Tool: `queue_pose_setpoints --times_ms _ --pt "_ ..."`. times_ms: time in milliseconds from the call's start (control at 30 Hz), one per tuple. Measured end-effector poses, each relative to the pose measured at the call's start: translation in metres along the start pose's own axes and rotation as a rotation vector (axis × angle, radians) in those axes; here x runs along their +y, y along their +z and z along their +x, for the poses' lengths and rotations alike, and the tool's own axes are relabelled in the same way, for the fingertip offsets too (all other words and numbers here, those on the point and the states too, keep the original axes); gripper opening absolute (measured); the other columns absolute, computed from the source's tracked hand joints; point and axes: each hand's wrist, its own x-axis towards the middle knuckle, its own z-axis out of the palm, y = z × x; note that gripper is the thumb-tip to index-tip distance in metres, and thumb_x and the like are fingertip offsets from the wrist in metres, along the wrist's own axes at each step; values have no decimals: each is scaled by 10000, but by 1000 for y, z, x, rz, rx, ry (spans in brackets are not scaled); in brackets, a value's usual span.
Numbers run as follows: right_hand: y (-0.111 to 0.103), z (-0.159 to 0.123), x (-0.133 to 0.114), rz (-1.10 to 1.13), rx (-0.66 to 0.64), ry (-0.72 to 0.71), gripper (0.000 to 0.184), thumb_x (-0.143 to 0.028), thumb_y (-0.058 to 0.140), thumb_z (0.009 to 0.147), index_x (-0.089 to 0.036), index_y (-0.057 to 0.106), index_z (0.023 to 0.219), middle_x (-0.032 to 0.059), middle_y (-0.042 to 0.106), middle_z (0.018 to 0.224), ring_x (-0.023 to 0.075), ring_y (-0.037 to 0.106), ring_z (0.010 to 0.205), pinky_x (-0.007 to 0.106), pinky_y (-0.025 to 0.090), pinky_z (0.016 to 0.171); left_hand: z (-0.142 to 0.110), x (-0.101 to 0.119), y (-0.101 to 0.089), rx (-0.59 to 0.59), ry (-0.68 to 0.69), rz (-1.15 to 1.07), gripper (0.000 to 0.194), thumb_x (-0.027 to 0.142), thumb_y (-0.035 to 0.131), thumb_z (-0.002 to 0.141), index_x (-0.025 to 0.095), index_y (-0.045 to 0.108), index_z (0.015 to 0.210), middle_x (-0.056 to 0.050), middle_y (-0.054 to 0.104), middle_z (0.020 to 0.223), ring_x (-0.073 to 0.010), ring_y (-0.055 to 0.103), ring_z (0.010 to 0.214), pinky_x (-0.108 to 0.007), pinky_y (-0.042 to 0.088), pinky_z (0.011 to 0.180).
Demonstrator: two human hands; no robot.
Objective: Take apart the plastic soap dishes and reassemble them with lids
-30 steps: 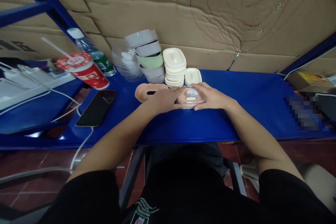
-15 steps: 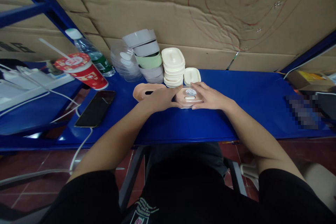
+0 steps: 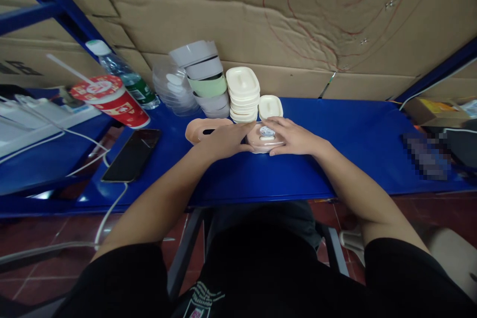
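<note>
A small pink plastic container with a clear lid (image 3: 261,142) rests on the blue table, with a round sticker and a pale handle on its top. My left hand (image 3: 226,141) grips its left side, thumb toward me and fingers on the far edge. From the right, my right hand (image 3: 295,137) clasps the same container, its fingers reaching over the lid and its thumb at the near side. Partly behind my left hand lies a peach-coloured tray (image 3: 194,130) with a dark oval opening.
Behind my hands stand a stack of cream lids (image 3: 243,82), a single cream lid (image 3: 271,106), stacked grey and green bowls (image 3: 206,84) and clear covers (image 3: 173,87). To the left are a red cup (image 3: 121,107), a bottle (image 3: 128,79) and a phone (image 3: 131,155) on a cable.
The view has shifted slightly, so everything sits a little further left. My right fingers reach a bit further over the lid. Both hands stay on the container.
</note>
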Motion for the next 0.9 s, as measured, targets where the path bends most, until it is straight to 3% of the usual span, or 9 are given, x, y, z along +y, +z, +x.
queue_pose_setpoints --times_ms 200,267,433,633,800,900 --pt "-3 0 6 60 -26 -19 1191 -803 845 759 -367 346 1749 130 457 1690 467 409 1575 677 350 1321 2 -3 -1 -4 31 -30 763 483 736 1011 219 442 1664 -171 620 1606 -327 633 1436 -425 482 1163" --pt "-5 -2 6 96 -39 -21 1128 -776 820 805 -381 346 1749 108 449 1703 454 399 1586 668 328 1337 3 -5 -1 -15 51 -32 756 496 726 1010 218 453 1658 -167 626 1601 -319 623 1448 -422 466 1175" --pt "-10 -2 7 198 -25 -21 769 -663 644 1000 -381 471 1695 91 520 1670 383 457 1570 624 324 1350 4 -6 -1 -30 26 -13 816 528 722 995 232 422 1693 -160 652 1575 -310 643 1426 -397 477 1144" --pt "-10 1 13 259 -30 -19 807 -702 671 965 -394 480 1686 68 574 1660 370 507 1536 656 348 1325 2 -1 -6 -62 -63 67 784 561 662 1016 263 425 1701 -150 738 1451 -333 721 1288 -394 514 1049" --pt "-12 2 10 281 -43 -3 721 -674 564 1033 -364 499 1680 55 558 1690 334 490 1563 600 330 1348 3 -2 -6 -52 -64 92 811 576 698 982 302 437 1700 -121 784 1361 -334 743 1222 -381 531 984" --pt "-17 1 8 316 -51 0 713 -647 637 1002 -357 551 1648 56 566 1686 339 499 1565 596 327 1352 3 -4 -3 -33 -62 80 779 593 693 990 306 476 1682 -116 787 1362 -340 742 1226 -395 529 1002"
